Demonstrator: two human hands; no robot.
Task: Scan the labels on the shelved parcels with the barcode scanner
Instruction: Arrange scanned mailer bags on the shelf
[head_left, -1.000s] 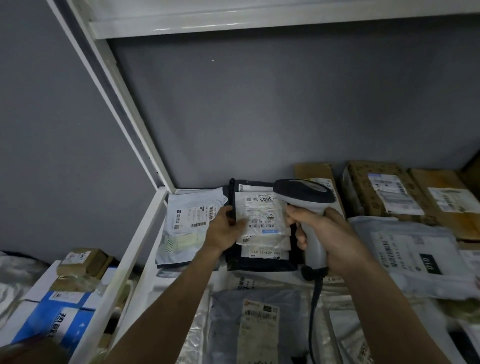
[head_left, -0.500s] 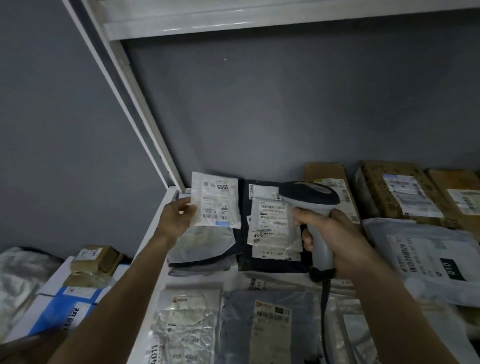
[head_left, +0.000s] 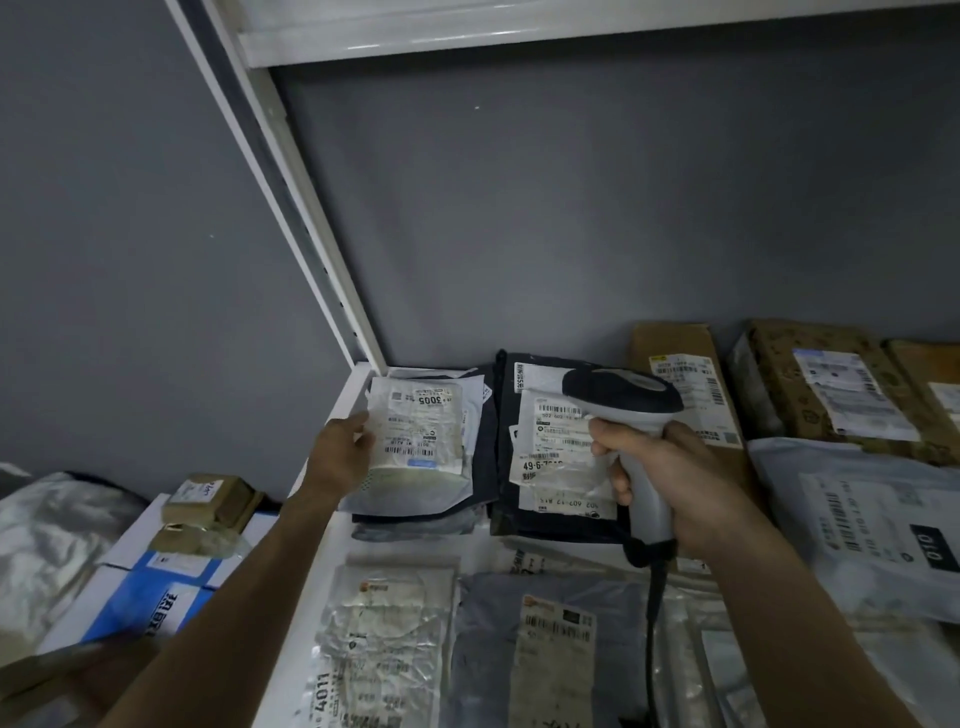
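Note:
My right hand (head_left: 670, 478) grips the handle of a grey and black corded barcode scanner (head_left: 623, 397), whose head points left over a stack of small white labelled packets (head_left: 556, 452) lying on a black parcel (head_left: 506, 499). My left hand (head_left: 343, 452) holds a small white packet marked 3005 (head_left: 421, 431) by its left edge, on top of a pile of grey mailers at the shelf's back left corner. Its label faces up.
The white shelf (head_left: 322, 519) holds brown cardboard parcels (head_left: 810, 384) at the back right, a grey mailer marked 010 (head_left: 872, 519) on the right, and foil and grey bags (head_left: 519, 639) in front. A white upright post (head_left: 291, 208) stands left. Boxes (head_left: 171, 582) lie lower left.
My left hand lifted the 3005 packet off the stack on the black parcel and moved it left onto the grey mailer pile. The scanner hand stayed nearly still.

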